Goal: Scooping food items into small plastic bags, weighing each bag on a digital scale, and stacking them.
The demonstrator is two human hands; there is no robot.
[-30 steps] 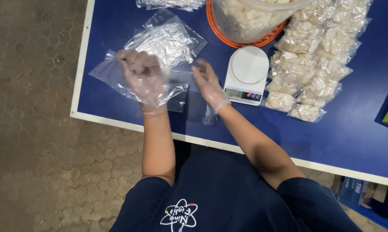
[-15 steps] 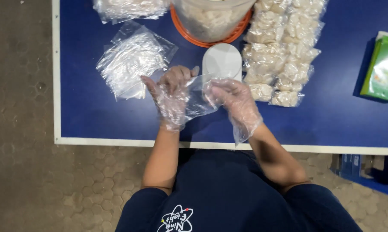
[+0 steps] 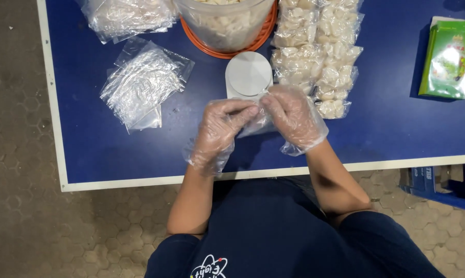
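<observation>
Both gloved hands, left (image 3: pixel 223 122) and right (image 3: pixel 293 116), are pinching one empty clear bag (image 3: pixel 255 122) at its mouth, fingers clenched, rubbing it open just near of the scale (image 3: pixel 248 75) (bag stack (image 3: pixel 144 87) sitting left on the worktop (image 3: pixel 382 128)).

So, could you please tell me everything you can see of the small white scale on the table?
The small white scale sits flat on the blue table, just below the orange-rimmed tub and left of the filled bags. Its round pale platform is bare. The gloved left hand and right hand hide its near end.
</observation>
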